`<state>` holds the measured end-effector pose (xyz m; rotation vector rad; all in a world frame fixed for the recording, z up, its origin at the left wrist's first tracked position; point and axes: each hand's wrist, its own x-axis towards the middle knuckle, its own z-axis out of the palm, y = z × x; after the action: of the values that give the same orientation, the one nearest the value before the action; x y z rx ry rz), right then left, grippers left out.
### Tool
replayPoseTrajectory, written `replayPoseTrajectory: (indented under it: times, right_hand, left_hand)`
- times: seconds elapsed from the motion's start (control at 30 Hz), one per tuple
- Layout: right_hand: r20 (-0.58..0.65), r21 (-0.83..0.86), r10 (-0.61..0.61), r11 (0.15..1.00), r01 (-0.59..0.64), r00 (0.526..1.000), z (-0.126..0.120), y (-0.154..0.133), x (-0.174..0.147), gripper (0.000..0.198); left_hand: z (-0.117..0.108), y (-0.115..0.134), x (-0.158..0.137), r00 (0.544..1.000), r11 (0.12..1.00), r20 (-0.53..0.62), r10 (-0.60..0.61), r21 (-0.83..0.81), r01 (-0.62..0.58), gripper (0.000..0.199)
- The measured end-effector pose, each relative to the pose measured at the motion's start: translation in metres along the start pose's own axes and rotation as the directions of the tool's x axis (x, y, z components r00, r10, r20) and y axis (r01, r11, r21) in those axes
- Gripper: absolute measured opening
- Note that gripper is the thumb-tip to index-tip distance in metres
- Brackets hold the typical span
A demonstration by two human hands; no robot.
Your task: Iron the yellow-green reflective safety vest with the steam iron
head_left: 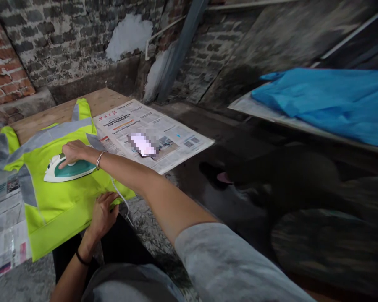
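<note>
A neon-yellow high-visibility jacket (63, 197) with grey bands lies spread on the table at the left, its lower hem toward me. On its middle rests a white and teal clothes iron (75, 169), its pointed tip to the left. My right hand (75, 152) is wrapped round the iron's handle, partly hiding it. At the jacket's near right edge, my left hand (103, 213) has its fingers curled on the hem; the fingertips are partly hidden. A pale power cord (121, 196) hangs from under my right forearm over the table edge.
Newspaper (182, 130) covers the table's right end, bearing a phone-like object with a blurred-out screen (143, 144). More newspaper (6, 226) lies at the left. Bare wood (103, 98) shows behind. Blue fabric (327, 98) covers another table at the right. A brick wall (66, 37) stands behind.
</note>
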<state>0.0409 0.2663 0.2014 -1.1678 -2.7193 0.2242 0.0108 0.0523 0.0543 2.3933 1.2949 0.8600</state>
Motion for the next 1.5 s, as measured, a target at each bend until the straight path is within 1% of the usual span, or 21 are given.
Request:
replayPoseTrajectory:
  times: [0.1, 0.27, 0.37, 0.43, 0.5, 0.6, 0.67, 0.73, 0.8, 0.87, 0.97, 1.03, 1.1, 1.17, 1.33, 1.43, 1.5]
  right_hand:
    - [0.005, -0.008, -0.002, 1.000, 0.002, 1.000, -0.001, -0.001, -0.002, 0.075]
    - [-0.003, -0.014, 0.004, 1.000, -0.004, 1.000, -0.003, -0.003, -0.004, 0.074]
    - [0.008, -0.008, 0.005, 1.000, -0.005, 1.000, -0.002, -0.003, -0.004, 0.073]
    - [0.019, -0.009, 0.002, 1.000, -0.002, 1.000, -0.001, -0.004, -0.004, 0.072]
    - [0.027, -0.015, 0.004, 1.000, -0.004, 1.000, -0.001, -0.005, -0.005, 0.071]
    - [0.043, -0.039, 0.018, 0.999, -0.016, 0.999, -0.004, -0.009, -0.008, 0.073]
    - [0.089, -0.060, 0.013, 0.998, -0.007, 0.996, -0.007, -0.013, -0.012, 0.074]
    - [0.151, -0.071, -0.027, 0.997, 0.038, 0.988, -0.009, -0.018, -0.020, 0.072]
    - [0.204, -0.068, -0.081, 0.993, 0.097, 0.976, -0.008, -0.022, -0.033, 0.070]
    - [0.223, -0.058, -0.110, 0.990, 0.125, 0.969, -0.004, -0.023, -0.047, 0.068]
    - [0.213, -0.054, -0.084, 0.994, 0.097, 0.973, 0.002, -0.019, -0.061, 0.065]
    - [0.201, -0.062, -0.056, 0.996, 0.070, 0.978, 0.003, -0.014, -0.059, 0.064]
    - [0.191, -0.082, -0.040, 0.995, 0.057, 0.981, 0.002, -0.007, -0.048, 0.066]
    - [0.177, -0.107, -0.026, 0.993, 0.046, 0.984, 0.000, 0.002, -0.028, 0.067]
    - [0.124, -0.126, -0.003, 0.992, 0.019, 0.992, -0.001, 0.036, 0.045, 0.068]
    - [0.087, -0.134, 0.024, 0.991, -0.012, 0.996, 0.000, 0.060, 0.089, 0.071]
    - [0.066, -0.141, 0.055, 0.989, -0.046, 0.996, 0.000, 0.074, 0.112, 0.072]
  left_hand:
    - [0.005, -0.001, 0.002, 0.999, 0.999, -0.043, 0.032, 0.010, -0.032, 0.020]
    - [0.007, 0.007, -0.007, 0.989, 0.989, -0.026, 0.148, 0.034, -0.147, 0.019]
    - [0.008, 0.016, -0.014, 0.985, 0.983, -0.027, 0.169, 0.082, -0.166, 0.020]
    - [0.008, 0.020, -0.016, 0.986, 0.981, -0.048, 0.162, 0.118, -0.155, 0.018]
    - [0.003, 0.017, -0.017, 0.985, 0.979, -0.088, 0.145, 0.156, -0.130, 0.018]
    - [-0.013, -0.002, -0.018, 0.977, 0.967, -0.193, 0.096, 0.249, -0.046, 0.020]
    - [-0.027, -0.018, -0.023, 0.963, 0.946, -0.263, 0.063, 0.323, 0.027, 0.022]
    - [-0.036, -0.030, -0.032, 0.957, 0.914, -0.288, 0.039, 0.396, 0.083, 0.027]
    - [-0.038, -0.035, -0.043, 0.966, 0.883, -0.258, 0.010, 0.456, 0.112, 0.039]
    - [-0.034, -0.034, -0.053, 0.981, 0.863, -0.191, -0.031, 0.490, 0.123, 0.048]
    - [-0.028, -0.027, -0.060, 0.990, 0.849, -0.125, -0.066, 0.515, 0.121, 0.053]
    - [-0.026, -0.024, -0.061, 0.991, 0.837, -0.130, -0.046, 0.537, 0.109, 0.052]
    - [-0.027, -0.022, -0.061, 0.987, 0.825, -0.158, -0.007, 0.557, 0.095, 0.049]
    - [-0.028, -0.021, -0.061, 0.981, 0.820, -0.193, 0.018, 0.565, 0.096, 0.046]
    - [-0.019, -0.018, -0.059, 0.963, 0.811, -0.270, 0.028, 0.570, 0.136, 0.040]
    - [-0.009, -0.023, -0.060, 0.940, 0.818, -0.332, 0.077, 0.560, 0.130, 0.041]
    - [-0.002, -0.028, -0.063, 0.937, 0.824, -0.341, 0.079, 0.552, 0.132, 0.043]
